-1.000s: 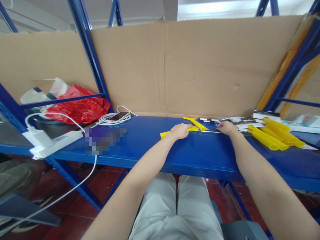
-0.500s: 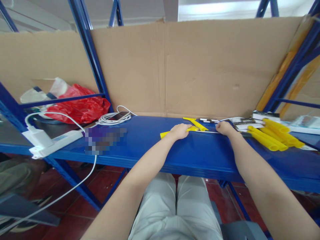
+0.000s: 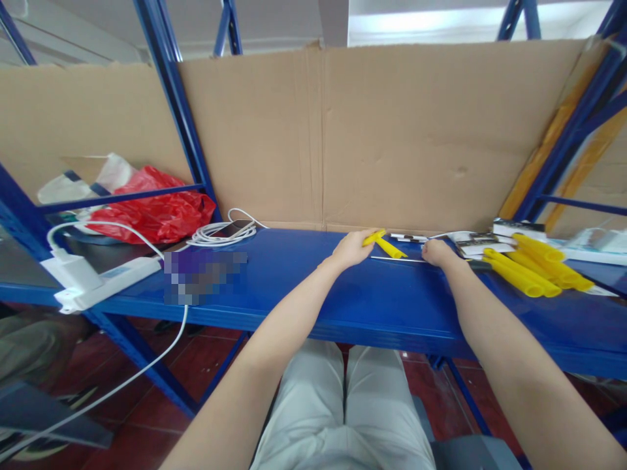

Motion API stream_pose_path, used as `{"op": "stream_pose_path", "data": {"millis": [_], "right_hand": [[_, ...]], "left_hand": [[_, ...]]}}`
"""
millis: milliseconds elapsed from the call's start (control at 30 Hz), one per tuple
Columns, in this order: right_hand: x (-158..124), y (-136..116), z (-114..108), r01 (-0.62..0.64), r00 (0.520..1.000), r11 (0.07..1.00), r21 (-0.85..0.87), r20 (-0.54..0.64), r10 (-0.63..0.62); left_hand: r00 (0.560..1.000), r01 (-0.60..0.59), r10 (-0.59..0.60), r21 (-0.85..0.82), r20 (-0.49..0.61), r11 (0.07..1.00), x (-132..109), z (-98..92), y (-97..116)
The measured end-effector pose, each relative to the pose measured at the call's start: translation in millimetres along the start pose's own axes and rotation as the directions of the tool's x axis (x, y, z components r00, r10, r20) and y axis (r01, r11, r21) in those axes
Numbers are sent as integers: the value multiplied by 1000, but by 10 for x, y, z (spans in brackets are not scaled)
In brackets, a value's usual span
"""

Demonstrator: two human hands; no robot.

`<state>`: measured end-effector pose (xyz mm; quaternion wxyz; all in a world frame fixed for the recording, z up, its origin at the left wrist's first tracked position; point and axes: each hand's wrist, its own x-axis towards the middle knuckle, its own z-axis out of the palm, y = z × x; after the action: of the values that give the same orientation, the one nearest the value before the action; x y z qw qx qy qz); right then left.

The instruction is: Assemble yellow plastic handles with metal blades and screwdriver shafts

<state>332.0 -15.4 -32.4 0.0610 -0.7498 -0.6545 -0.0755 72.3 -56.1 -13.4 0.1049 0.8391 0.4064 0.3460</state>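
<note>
Near the back of the blue shelf (image 3: 304, 287), my left hand (image 3: 350, 248) is closed round a yellow tube (image 3: 375, 236) whose tip points away from me. A second yellow tube (image 3: 390, 247) lies just right of it. On the shelf between the hands rests a thin silver rod (image 3: 396, 259). My right hand (image 3: 435, 251) is pinched on the rod's right end.
A heap of yellow tubes (image 3: 536, 269) and flat packets (image 3: 482, 241) lie at the right. A coiled white cable (image 3: 223, 230), red bag (image 3: 154, 209) and white power strip (image 3: 98, 277) sit at the left. A cardboard sheet (image 3: 343, 130) backs the shelf.
My left hand has lifted and turned its yellow tube, which earlier lay flat with its end sticking out to the left. My right hand has barely moved.
</note>
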Motion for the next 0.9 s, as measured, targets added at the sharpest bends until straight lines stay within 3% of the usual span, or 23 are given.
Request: {"op": "stream_pose_path", "data": {"millis": [67,167,300,433,533,633,733,900], "right_hand": [[-1,-1,5,-6,1000,1000,-3,-4,6],[-16,-8,-11,-4,1000,1000,14,-3,4],[-29,-57,-67,34,997,988,153,-68,-24],[-32,-220,-124,119,976,873,472,-215,-17],[-79,-420,-148,251,962,645,722,-258,-86],[-171,-626,-161,307,950,442,843,-246,-190],[-262,-772,-175,320,940,375,870,-243,-238],[-344,-839,-212,309,944,367,877,-236,-230]], "left_hand": [[997,31,-42,-162,-67,986,18,-34,73],[971,171,-227,-432,-82,885,16,-94,185],[922,310,-381,-724,70,616,-15,-136,244],[836,511,-457,-733,303,449,-39,-104,223],[782,597,-494,-684,379,420,-44,-65,214],[783,602,-482,-674,393,429,-44,-47,216],[788,603,-463,-659,406,449,-46,-46,219],[791,604,-455,-645,410,469,-50,-46,224]]}}
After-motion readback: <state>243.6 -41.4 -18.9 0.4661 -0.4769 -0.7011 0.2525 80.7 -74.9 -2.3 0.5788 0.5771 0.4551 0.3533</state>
